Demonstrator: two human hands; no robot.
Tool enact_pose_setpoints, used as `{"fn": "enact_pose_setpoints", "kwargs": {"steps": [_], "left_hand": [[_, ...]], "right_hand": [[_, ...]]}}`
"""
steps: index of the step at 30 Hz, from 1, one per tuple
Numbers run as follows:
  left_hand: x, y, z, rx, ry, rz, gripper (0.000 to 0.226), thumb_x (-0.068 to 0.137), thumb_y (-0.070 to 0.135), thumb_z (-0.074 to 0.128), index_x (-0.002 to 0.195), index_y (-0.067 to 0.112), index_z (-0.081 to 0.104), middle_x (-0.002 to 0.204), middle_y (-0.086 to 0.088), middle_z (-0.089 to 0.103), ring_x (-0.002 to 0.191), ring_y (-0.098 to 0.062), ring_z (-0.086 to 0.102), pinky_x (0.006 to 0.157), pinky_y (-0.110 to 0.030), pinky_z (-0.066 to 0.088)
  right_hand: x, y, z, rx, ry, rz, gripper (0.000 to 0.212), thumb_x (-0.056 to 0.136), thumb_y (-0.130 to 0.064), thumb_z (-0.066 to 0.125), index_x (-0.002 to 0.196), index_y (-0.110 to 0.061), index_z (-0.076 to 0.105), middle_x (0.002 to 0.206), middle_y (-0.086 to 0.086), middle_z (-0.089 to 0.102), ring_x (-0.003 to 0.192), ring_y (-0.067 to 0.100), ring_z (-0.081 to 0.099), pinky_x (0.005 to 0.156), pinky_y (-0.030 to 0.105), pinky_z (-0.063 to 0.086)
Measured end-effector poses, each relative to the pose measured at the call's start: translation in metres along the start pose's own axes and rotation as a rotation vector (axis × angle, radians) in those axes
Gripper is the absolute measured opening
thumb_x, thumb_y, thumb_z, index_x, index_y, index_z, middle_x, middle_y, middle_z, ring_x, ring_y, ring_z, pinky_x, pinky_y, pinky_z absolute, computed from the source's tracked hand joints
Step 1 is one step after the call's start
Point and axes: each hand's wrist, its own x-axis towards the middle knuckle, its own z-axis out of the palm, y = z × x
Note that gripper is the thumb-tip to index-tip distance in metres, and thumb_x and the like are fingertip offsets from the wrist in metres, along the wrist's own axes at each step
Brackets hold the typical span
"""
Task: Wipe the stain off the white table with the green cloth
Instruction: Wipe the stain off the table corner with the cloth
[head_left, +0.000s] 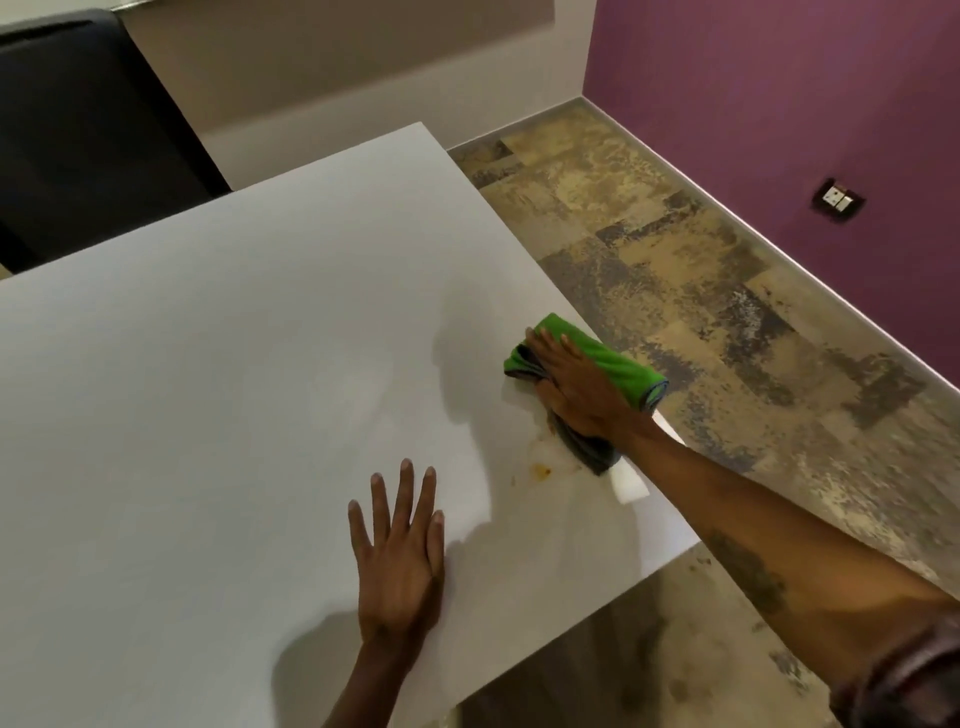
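Note:
The white table (208, 364) fills the left and middle of the view. A small orange-brown stain (542, 470) with a faint wet smear around it lies near the table's right edge. The green cloth (613, 361), grey on its underside, is bunched up just beyond the stain at that edge. My right hand (576, 387) presses flat on top of the cloth, fingers pointing away from me. My left hand (400, 551) rests flat on the bare tabletop with fingers spread, nearer to me and left of the stain, holding nothing.
A black chair (88, 135) stands behind the table's far left side. Mottled brown floor (701, 270) runs along the table's right edge up to a purple wall with a socket (838, 199). The table's near right corner (691, 543) is close to my right forearm.

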Motion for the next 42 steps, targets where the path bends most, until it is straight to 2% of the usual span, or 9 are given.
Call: {"fn": "enact_pose_setpoints", "kwargs": {"steps": [6, 12, 16, 19, 24, 27, 31, 36, 42], "left_hand": [[-0.003, 0.001, -0.002, -0.001, 0.014, -0.012, 0.058, 0.104, 0.049, 0.002, 0.160, 0.036, 0.002, 0.169, 0.009, -0.007, 0.157, -0.023, -0.014, 0.128, -0.053, -0.002], [-0.004, 0.004, -0.004, 0.009, 0.024, -0.011, 0.059, 0.103, 0.048, 0.001, 0.160, 0.034, 0.006, 0.170, 0.008, -0.001, 0.158, -0.024, -0.008, 0.128, -0.054, 0.002], [-0.003, 0.004, -0.004, 0.001, 0.018, -0.014, 0.058, 0.104, 0.048, 0.003, 0.160, 0.035, 0.006, 0.170, 0.008, -0.001, 0.158, -0.024, -0.008, 0.128, -0.054, 0.001], [-0.003, 0.002, -0.003, 0.009, 0.011, -0.018, 0.057, 0.104, 0.047, 0.004, 0.160, 0.034, 0.004, 0.170, 0.008, -0.004, 0.158, -0.024, -0.009, 0.128, -0.053, 0.000], [-0.002, 0.002, -0.003, 0.016, 0.008, -0.021, 0.059, 0.103, 0.049, 0.000, 0.160, 0.034, 0.002, 0.170, 0.007, -0.005, 0.158, -0.024, -0.010, 0.128, -0.055, 0.002], [0.000, 0.001, -0.002, 0.005, 0.017, -0.014, 0.058, 0.104, 0.048, 0.000, 0.160, 0.035, 0.003, 0.170, 0.009, -0.003, 0.158, -0.023, -0.009, 0.128, -0.055, 0.004], [0.000, 0.002, -0.001, 0.014, 0.028, -0.009, 0.057, 0.105, 0.044, 0.007, 0.161, 0.032, 0.005, 0.171, 0.007, -0.001, 0.158, -0.025, -0.006, 0.127, -0.057, 0.007], [-0.001, 0.001, -0.001, 0.029, 0.051, 0.018, 0.055, 0.107, 0.034, 0.021, 0.161, 0.026, 0.016, 0.171, 0.002, 0.009, 0.158, -0.029, 0.003, 0.124, -0.061, 0.017], [0.000, 0.003, -0.005, 0.040, 0.012, 0.000, 0.059, 0.105, 0.045, -0.002, 0.161, 0.030, 0.008, 0.171, 0.004, 0.001, 0.158, -0.025, -0.006, 0.127, -0.058, 0.010]], "right_hand": [[-0.043, -0.026, 0.027, -0.004, -0.076, -0.156, 0.053, 0.105, -0.019, 0.036, 0.155, -0.009, 0.020, 0.164, 0.004, 0.017, 0.153, 0.016, 0.009, 0.125, 0.039, 0.005], [-0.116, -0.030, 0.038, -0.117, -0.108, -0.181, 0.054, 0.104, -0.038, 0.025, 0.156, -0.022, 0.023, 0.165, 0.001, 0.014, 0.153, 0.020, 0.002, 0.125, 0.046, 0.004], [-0.152, -0.016, 0.041, -0.357, 0.034, 0.041, 0.062, 0.098, -0.055, 0.032, 0.154, -0.045, 0.009, 0.166, -0.003, 0.007, 0.153, 0.031, -0.004, 0.120, 0.063, -0.001], [-0.146, -0.015, 0.042, -0.288, 0.057, 0.128, 0.067, 0.096, -0.050, 0.037, 0.154, -0.044, 0.005, 0.166, -0.004, 0.007, 0.153, 0.029, -0.006, 0.120, 0.064, 0.004], [-0.109, -0.009, 0.034, -0.209, 0.127, 0.331, 0.063, 0.098, -0.050, 0.024, 0.155, -0.041, -0.002, 0.166, -0.005, -0.001, 0.153, 0.025, -0.011, 0.122, 0.059, 0.006], [-0.073, -0.004, 0.031, -0.256, 0.137, 0.408, 0.068, 0.096, -0.059, 0.022, 0.156, -0.033, 0.007, 0.166, -0.003, -0.005, 0.153, 0.027, -0.010, 0.122, 0.056, 0.008], [-0.034, 0.011, 0.020, -0.297, 0.086, 0.327, 0.071, 0.096, -0.058, 0.029, 0.154, -0.019, 0.022, 0.167, 0.005, 0.004, 0.153, 0.034, -0.004, 0.123, 0.054, 0.005], [0.016, 0.026, 0.004, -0.205, 0.088, 0.158, 0.071, 0.100, -0.044, 0.032, 0.157, -0.008, 0.008, 0.165, 0.010, 0.013, 0.153, 0.030, 0.003, 0.124, 0.048, -0.001], [0.024, 0.026, -0.005, 0.084, 0.048, 0.015, 0.060, 0.099, -0.041, 0.043, 0.153, -0.017, 0.032, 0.163, 0.002, 0.023, 0.152, 0.014, 0.015, 0.124, 0.038, 0.016]]}}
